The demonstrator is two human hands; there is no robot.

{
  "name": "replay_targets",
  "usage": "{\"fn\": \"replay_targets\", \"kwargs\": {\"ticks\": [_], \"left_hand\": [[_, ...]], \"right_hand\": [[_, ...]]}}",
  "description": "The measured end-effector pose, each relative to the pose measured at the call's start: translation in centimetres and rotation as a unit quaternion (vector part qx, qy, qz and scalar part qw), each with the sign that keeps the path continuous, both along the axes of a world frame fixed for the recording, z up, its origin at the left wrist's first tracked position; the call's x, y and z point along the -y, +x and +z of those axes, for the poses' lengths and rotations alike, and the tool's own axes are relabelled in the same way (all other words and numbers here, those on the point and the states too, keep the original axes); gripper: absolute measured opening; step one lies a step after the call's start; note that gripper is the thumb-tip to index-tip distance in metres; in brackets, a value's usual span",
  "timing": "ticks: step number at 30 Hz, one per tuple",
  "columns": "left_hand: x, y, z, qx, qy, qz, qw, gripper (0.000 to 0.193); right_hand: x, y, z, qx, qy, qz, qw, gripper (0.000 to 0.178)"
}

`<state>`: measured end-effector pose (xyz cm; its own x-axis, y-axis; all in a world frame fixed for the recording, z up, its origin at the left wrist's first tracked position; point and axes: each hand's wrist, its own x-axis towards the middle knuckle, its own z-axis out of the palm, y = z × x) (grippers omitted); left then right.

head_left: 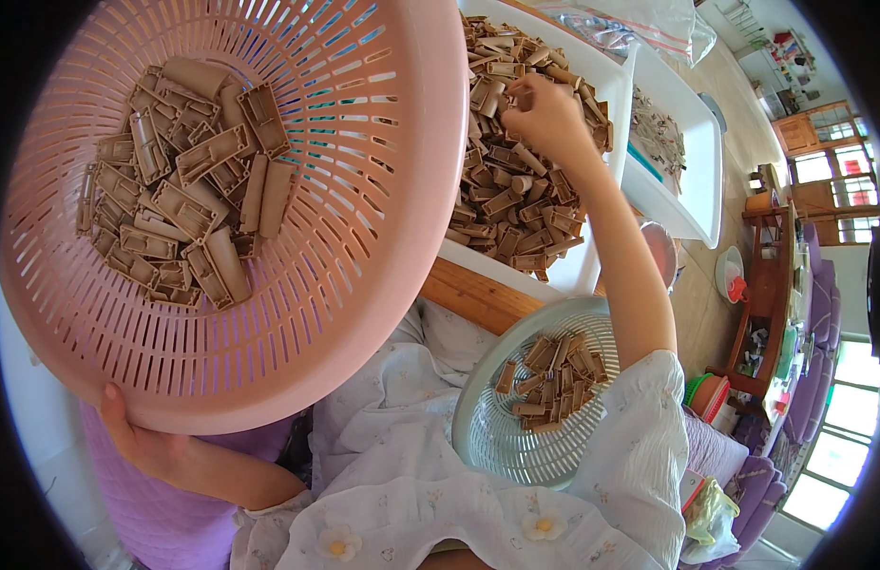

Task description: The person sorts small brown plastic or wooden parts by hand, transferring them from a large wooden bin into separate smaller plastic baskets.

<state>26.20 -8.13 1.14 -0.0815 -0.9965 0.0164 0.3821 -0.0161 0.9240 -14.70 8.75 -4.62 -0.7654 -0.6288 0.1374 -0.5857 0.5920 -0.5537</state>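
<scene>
A large pink slotted plastic basket fills the upper left, tilted so its inside shows. In it lies a heap of small brown plastic casings, half-open and trough-shaped. My left hand grips the basket's near rim, thumb over the edge and the other fingers hidden underneath. My right hand reaches into a white bin piled with the same brown casings. Its fingers are curled together just above the pile; whatever is between them is hidden.
At my lap's right sits a pale green slotted basket holding several brown casings. Beyond the white bin stands another white tray with thin scraps. A wooden edge runs below the bin. A white bowl and wooden shelf are farther right.
</scene>
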Motion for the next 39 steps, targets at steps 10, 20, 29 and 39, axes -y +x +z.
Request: {"fn": "replay_targets", "kwargs": {"ticks": [10,20,29,39], "left_hand": [[-0.4,0.1,-0.1,0.016,-0.004,0.015,1.000,0.053],[-0.6,-0.6,0.2,0.044,-0.010,0.021,0.999,0.051],[-0.3,0.2,0.2,0.005,0.020,0.026,0.999,0.050],[-0.5,0.1,0.2,0.010,0.014,0.010,1.000,0.051]], "right_hand": [[-11.7,4.5,10.9,0.245,0.137,0.533,0.798,0.053],[-3.7,0.5,2.2,0.109,0.065,0.026,0.992,0.039],[1.0,-2.0,-1.4,-0.053,0.088,-0.055,0.993,0.029],[-3.1,-0.5,-1.9,-0.050,0.241,0.105,0.964,0.031]]}}
